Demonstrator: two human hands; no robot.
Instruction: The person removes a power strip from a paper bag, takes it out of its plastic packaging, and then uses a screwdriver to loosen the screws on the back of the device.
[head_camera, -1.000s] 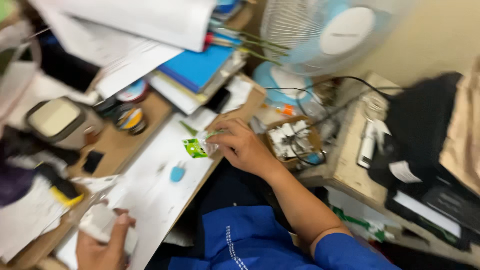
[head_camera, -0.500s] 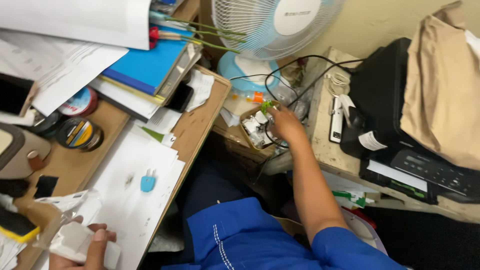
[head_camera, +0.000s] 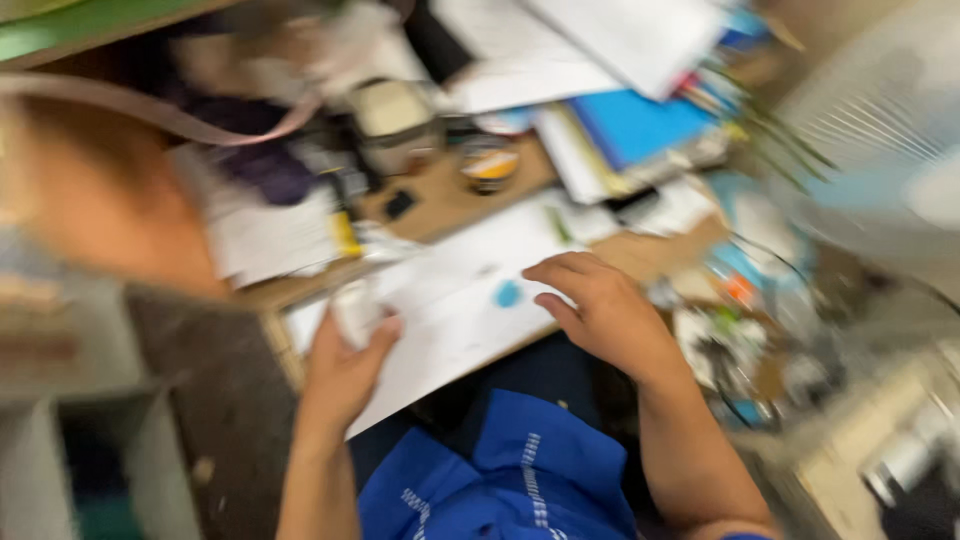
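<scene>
A: What does the left hand have?

B: A small white object, its fingers closed around it. It is too blurred to tell what kind of thing it is. The hand sits at the near edge of the bench, just over the corner of a large white sheet.

A: And the right hand?

B: It lies palm down on the right part of that sheet, fingers loosely curled and holding nothing. A small blue piece rests on the paper just beside its fingertips, close but apparently not touching.

A: So how far along is the work?

B: I'd judge it early or midway. One item is in hand, while the blue piece sits loose on the sheet and nothing looks joined or put away.

A: What else is around?

B: Clutter. A round tin with an orange and dark lid stands further back on the bench, a blue folder lies among stacked papers, and a fan stands at the right. A tangle of small parts and cables lies right of the forearm, too smeared to sort out.
</scene>
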